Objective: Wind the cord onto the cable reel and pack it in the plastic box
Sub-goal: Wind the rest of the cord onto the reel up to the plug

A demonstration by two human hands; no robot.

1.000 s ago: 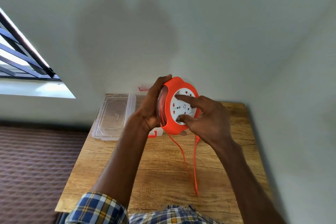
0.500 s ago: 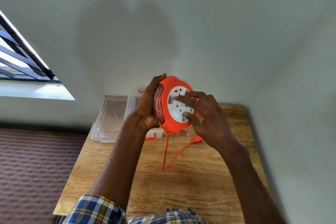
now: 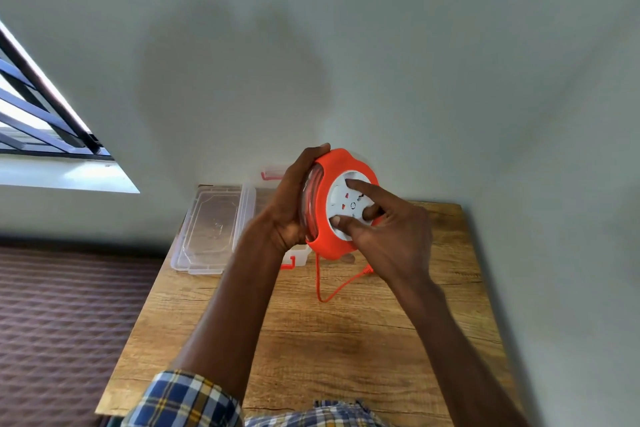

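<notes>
I hold an orange cable reel (image 3: 329, 239) with a white socket face above the far part of the wooden table (image 3: 311, 340). My left hand (image 3: 294, 204) grips its back and rim. My right hand (image 3: 384, 232) has fingers pressed into the white face. A short length of orange cord (image 3: 327, 291) hangs from the reel's bottom and loops on the table, its plug end hidden behind my right hand. The clear plastic box (image 3: 299, 258) with red clips sits behind the reel, mostly hidden by my left hand.
The box's clear lid (image 3: 211, 229) lies flat at the table's far left corner. A grey wall stands close behind and to the right. A barred window is at the left. Brown patterned flooring lies left of the table.
The loose cord on the table has grown much shorter, drawn up into the reel. My right hand's fingers have turned round on the white face. The reel stays held in the same place.
</notes>
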